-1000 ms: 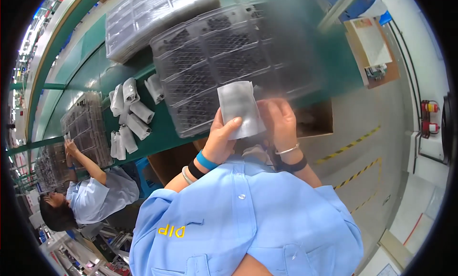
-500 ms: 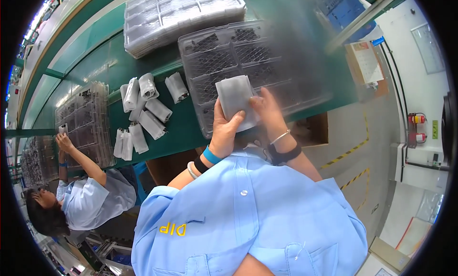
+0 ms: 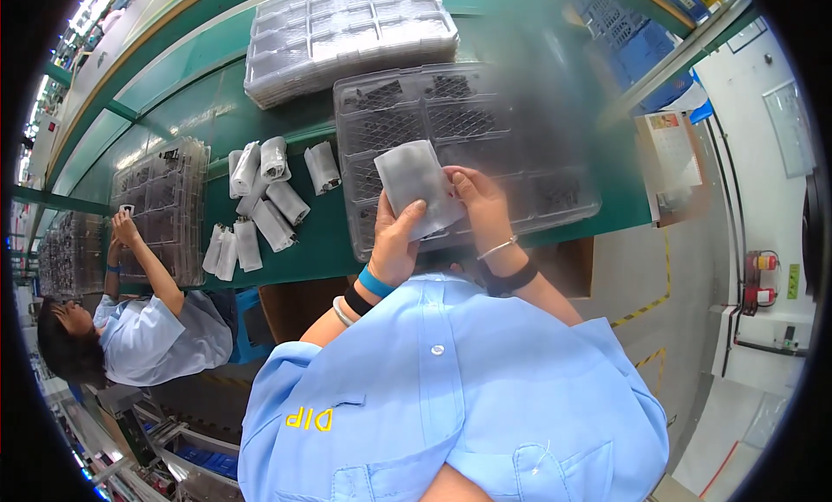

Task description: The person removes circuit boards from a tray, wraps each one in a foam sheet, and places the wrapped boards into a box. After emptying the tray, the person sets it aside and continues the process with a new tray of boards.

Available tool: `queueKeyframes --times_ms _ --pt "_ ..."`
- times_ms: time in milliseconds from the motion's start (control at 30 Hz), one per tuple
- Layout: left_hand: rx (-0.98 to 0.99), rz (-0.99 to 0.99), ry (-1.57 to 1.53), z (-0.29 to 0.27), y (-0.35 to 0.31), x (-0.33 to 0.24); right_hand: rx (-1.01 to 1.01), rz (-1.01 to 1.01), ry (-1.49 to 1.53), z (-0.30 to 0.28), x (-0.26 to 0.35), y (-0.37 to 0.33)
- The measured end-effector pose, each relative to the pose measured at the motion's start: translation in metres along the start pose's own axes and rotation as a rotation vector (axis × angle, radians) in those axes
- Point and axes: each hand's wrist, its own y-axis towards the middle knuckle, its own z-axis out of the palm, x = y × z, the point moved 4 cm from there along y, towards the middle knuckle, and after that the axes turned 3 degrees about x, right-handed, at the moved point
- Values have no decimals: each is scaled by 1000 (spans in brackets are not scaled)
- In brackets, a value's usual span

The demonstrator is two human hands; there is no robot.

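A flat, whitish, translucent pouch (image 3: 409,177) is held up over the bench, tilted slightly to the left. My left hand (image 3: 394,242) grips its lower part, the thumb lying across the front. At the pouch's right edge, my right hand (image 3: 482,203) pinches with thumb and forefinger; the fingertips are partly hidden. Beneath both hands lies a clear plastic tray (image 3: 347,142) with compartments, dark parts showing in several of them. Left of the tray are several rolled white pouches (image 3: 276,220), some with small metal or dark ends showing.
A stack of clear compartment trays (image 3: 351,47) stands at the back of the green bench (image 3: 303,251). Further left, a co-worker (image 3: 165,329) reaches to another tray stack (image 3: 160,207). A board with papers (image 3: 672,159) hangs at the right; blue crates (image 3: 637,55) sit behind. Haze blurs the tray's right side.
The pouch has tipped leftward and shifted slightly left with my left hand. My right hand stays at its right edge, its fingers now drawn together there. The whole view has shifted a little.
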Motion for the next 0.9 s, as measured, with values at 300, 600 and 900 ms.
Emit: queueKeyframes --times_ms 300,600,900 --pt "54 -69 -74 -2 29 24 -15 35 96 -28 16 14" --pt "151 -204 -275 -18 54 40 59 16 243 -31 55 33" --pt "105 -193 -309 -48 78 48 187 -205 147 5 125 34"
